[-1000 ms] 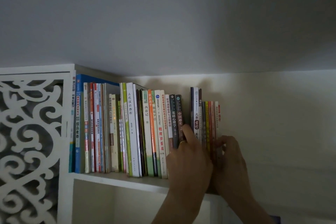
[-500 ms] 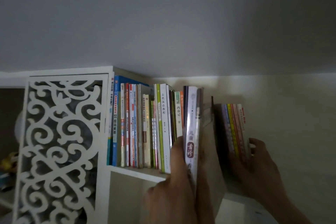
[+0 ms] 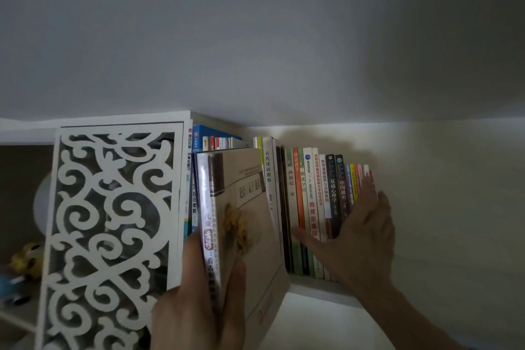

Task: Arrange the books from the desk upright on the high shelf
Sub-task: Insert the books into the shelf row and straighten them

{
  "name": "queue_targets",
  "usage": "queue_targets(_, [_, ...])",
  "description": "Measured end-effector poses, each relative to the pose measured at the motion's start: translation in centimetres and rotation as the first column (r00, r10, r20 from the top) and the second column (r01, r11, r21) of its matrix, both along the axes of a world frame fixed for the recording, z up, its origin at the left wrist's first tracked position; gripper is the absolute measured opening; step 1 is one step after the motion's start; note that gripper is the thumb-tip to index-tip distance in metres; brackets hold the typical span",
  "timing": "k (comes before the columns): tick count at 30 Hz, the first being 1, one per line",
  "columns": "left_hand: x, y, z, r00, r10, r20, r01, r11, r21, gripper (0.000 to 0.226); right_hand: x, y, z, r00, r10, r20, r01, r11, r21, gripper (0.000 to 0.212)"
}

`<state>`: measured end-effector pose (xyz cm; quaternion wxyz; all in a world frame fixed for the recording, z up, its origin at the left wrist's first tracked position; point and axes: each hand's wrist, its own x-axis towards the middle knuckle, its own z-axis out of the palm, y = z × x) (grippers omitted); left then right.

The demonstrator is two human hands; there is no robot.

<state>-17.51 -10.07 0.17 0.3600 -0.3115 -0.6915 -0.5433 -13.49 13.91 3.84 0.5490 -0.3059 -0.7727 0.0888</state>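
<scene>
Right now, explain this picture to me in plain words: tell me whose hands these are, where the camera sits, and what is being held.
There is no machine here. A person wears a wide-angle camera on the head, so you see their own two hands from below, reaching up to a high white shelf under the ceiling.

The left hand grips a couple of books by their lower end, thumb across the beige cover, clear of the row and in front of it. The right hand lies with straight fingers against the row of upright books, thumb stretched across their spines, as if steadying them.

On the left stands a white carved panel, part of the shelf unit. Behind it some small toys show dimly; they are too blurred to name.
</scene>
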Motion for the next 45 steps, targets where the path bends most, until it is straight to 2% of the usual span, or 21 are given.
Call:
queue_targets(4, [-0.6,0.0,0.2,0.997,-0.069,-0.045,0.064,0.991,-0.117,0.063,-1.6,0.4,0.4,0.998,-0.061,0.035,0.061,0.998,0.020,0.155])
queue_targets(10, [-0.6,-0.4,0.6,0.983,-0.124,-0.133,0.109,0.987,-0.115,0.063,-1.9,1.1,-0.1,0.997,-0.078,0.013,0.077,0.995,0.063,0.149])
queue_targets(15, [-1.0,-0.6,0.9,0.980,-0.105,-0.171,0.088,0.991,-0.106,0.062,-1.9,1.5,-0.3,0.995,-0.096,-0.020,0.097,0.992,0.083,0.147])
queue_targets(21, [-1.5,-0.5,1.2,0.969,-0.104,-0.223,0.077,0.989,-0.128,0.064,-2.7,0.7,-0.5,0.978,-0.182,-0.100,0.193,0.976,0.104,0.136])
queue_targets(29, [-1.4,0.9,1.4,0.963,-0.143,-0.229,0.110,0.982,-0.150,0.060,-2.4,1.0,0.4,0.984,-0.169,0.059,0.160,0.978,0.133,0.150])
queue_targets(35, [-1.1,2.1,1.8,0.967,-0.136,-0.216,0.117,0.988,-0.098,0.052,-1.6,1.2,0.7,0.975,-0.159,0.154,0.142,0.983,0.120,0.164])
queue_targets(40, [-0.9,2.6,2.0,0.963,-0.131,-0.236,0.113,0.990,-0.089,0.047,-1.9,0.4,0.8,0.985,-0.125,0.122,0.117,0.991,0.068,0.166])
queue_targets(45, [-0.9,0.9,1.6,0.962,-0.104,-0.253,0.075,0.990,-0.121,0.060,-3.5,-0.2,-0.3,0.986,-0.169,-0.006,0.169,0.985,0.037,0.161])
